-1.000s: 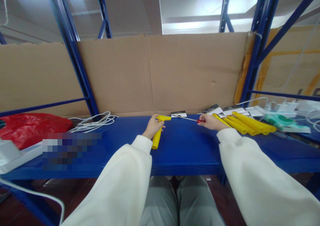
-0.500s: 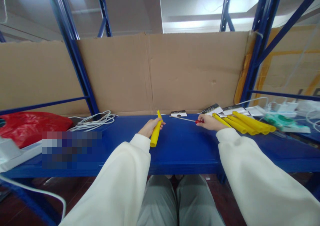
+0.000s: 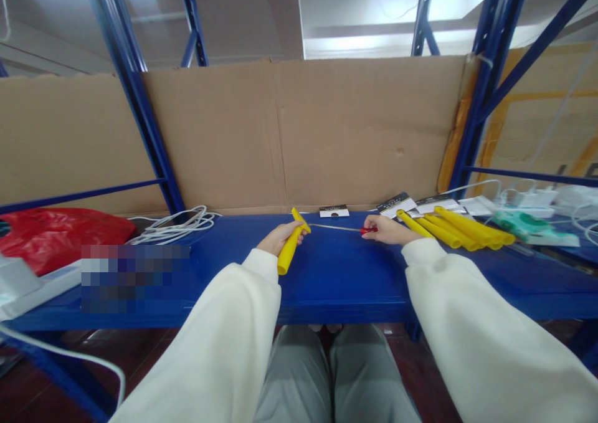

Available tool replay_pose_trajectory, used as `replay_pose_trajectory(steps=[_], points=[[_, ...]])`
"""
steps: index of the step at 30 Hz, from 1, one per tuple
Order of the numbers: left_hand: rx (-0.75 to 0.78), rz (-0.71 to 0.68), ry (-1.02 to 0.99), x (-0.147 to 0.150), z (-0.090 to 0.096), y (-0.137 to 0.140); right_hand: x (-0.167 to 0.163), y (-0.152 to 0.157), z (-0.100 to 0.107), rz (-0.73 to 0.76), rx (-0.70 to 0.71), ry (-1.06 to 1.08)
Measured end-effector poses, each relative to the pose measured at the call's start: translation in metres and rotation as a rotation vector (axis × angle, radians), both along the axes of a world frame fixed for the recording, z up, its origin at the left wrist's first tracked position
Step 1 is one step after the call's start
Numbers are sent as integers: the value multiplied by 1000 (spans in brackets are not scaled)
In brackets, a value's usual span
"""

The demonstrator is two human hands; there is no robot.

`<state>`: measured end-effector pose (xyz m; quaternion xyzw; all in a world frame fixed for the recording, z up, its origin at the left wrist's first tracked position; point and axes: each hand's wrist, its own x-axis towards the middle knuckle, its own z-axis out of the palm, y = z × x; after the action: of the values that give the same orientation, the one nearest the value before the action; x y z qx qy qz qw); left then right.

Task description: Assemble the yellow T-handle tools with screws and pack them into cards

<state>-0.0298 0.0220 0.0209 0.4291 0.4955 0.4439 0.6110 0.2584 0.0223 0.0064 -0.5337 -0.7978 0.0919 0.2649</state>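
My left hand (image 3: 281,237) is wrapped round a yellow tube-like piece (image 3: 288,253) with a narrower yellow crosspiece at its upper end. It is held tilted above the blue tabletop (image 3: 341,273). In my right hand (image 3: 382,228) is a screwdriver (image 3: 369,230) with a red handle and a long thin metal shaft. The shaft points left, and its tip meets or lies right at the crosspiece; exact contact is too small to tell. Several similar yellow tubes (image 3: 448,231) lie just right of my right hand, partly behind the wrist.
A small black-and-white card (image 3: 334,211) lies at the back, with more cards (image 3: 396,204) farther right. White cable (image 3: 187,225) and a red plastic bag (image 3: 70,233) are on the left. A green-and-white packet (image 3: 521,225) lies right. Cardboard (image 3: 327,136) walls the back.
The screwdriver has moved left, bringing its tip to the yellow piece in my left hand. That piece has tilted slightly, and its crosspiece now shows more.
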Motion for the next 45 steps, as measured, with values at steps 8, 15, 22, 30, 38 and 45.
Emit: replay_pose_trajectory(steps=[8,15,22,30,38,45], points=[[-49,2,8,-1,-1,4,1,1,-1,25,6,-2],[-28,34,87,0,1,-1,-2,-3,2,-1,-18,-3],[12,51,146,1,-1,-2,-2,-3,1,26,-25,11],[25,40,168,1,-4,4,-2,-3,1,40,-13,5],[34,38,195,2,-3,2,-3,-4,2,19,-2,-22],[47,42,190,2,-3,1,-2,-2,1,27,-8,-10]])
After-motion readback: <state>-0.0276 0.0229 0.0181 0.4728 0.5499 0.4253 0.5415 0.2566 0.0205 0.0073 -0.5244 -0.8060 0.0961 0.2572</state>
